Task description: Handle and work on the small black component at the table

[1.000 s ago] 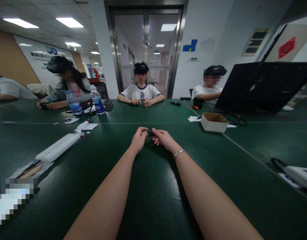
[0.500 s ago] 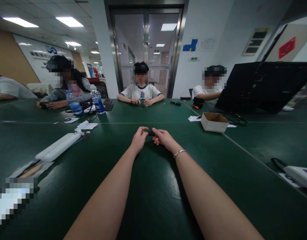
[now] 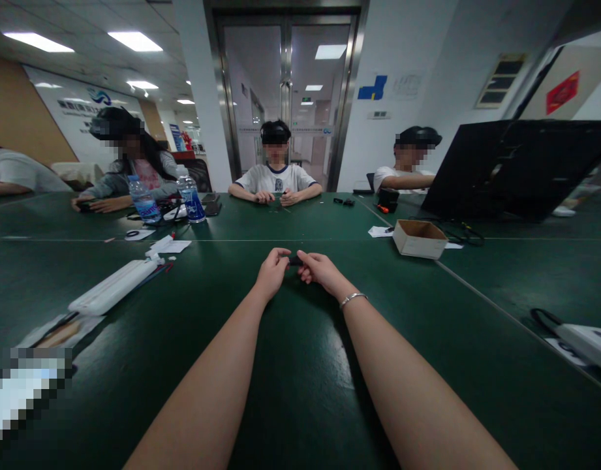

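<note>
Between my two hands, over the middle of the green table (image 3: 300, 365), is a small black object (image 3: 295, 261); it is too small and too covered by fingers to name. My left hand (image 3: 273, 269) pinches its left end between thumb and fingers. From the other side, my right hand (image 3: 320, 271) grips the right end, thumb on top and fingers curled under. A silver bracelet circles my right wrist. Both forearms reach forward across the tabletop.
To the left lie a white power strip (image 3: 111, 287) and papers, with two water bottles (image 3: 190, 196) beyond. An open cardboard box (image 3: 420, 239) stands right, near a large black monitor (image 3: 520, 170). Several people in headsets sit around the table; a white device (image 3: 586, 343) lies far right.
My hands and the black object stay in nearly the same place. The person at the right has raised and turned their head slightly.
</note>
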`<state>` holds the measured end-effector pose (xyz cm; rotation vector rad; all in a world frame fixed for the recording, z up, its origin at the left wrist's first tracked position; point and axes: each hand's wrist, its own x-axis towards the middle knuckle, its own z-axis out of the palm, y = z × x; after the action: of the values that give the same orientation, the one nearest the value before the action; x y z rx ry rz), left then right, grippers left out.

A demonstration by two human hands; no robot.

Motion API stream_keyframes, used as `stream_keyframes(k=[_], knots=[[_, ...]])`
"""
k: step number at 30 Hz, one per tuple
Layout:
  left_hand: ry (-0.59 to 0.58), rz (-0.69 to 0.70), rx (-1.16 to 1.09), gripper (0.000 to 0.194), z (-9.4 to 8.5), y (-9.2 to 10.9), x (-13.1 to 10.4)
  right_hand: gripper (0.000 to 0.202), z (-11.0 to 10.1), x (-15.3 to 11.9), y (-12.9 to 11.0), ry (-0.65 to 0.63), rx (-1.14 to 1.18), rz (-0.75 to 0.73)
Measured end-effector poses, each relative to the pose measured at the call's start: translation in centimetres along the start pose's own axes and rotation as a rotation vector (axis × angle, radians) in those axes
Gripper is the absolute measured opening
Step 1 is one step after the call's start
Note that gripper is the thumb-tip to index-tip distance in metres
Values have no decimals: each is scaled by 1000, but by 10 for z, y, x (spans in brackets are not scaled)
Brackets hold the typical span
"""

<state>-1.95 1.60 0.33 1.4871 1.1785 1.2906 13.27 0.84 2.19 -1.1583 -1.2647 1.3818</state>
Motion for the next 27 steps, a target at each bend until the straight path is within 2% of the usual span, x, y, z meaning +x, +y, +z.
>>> stream_keyframes(k=[6, 10, 12, 19, 22, 27], knots=[[-9, -13, -39, 22, 0, 4, -1, 32, -1, 1, 1, -11, -1, -5], [-9, -16, -57, 20, 0, 5, -2, 9, -3, -1, 0, -74, 41, -62], [-5, 3, -63, 20, 0, 4, -2, 29, -4, -3, -1, -117, 50, -101], [-44, 55, -57, 17, 0, 3, -2, 35, -2, -3, -2, -105, -17, -141], [-45, 40, -61, 17, 0, 5, -3, 51, -3, -4, -1, -106, 32, -147], [-49, 23, -95, 15, 1, 8, -4, 38, -3, -5, -3, -97, 3, -73]])
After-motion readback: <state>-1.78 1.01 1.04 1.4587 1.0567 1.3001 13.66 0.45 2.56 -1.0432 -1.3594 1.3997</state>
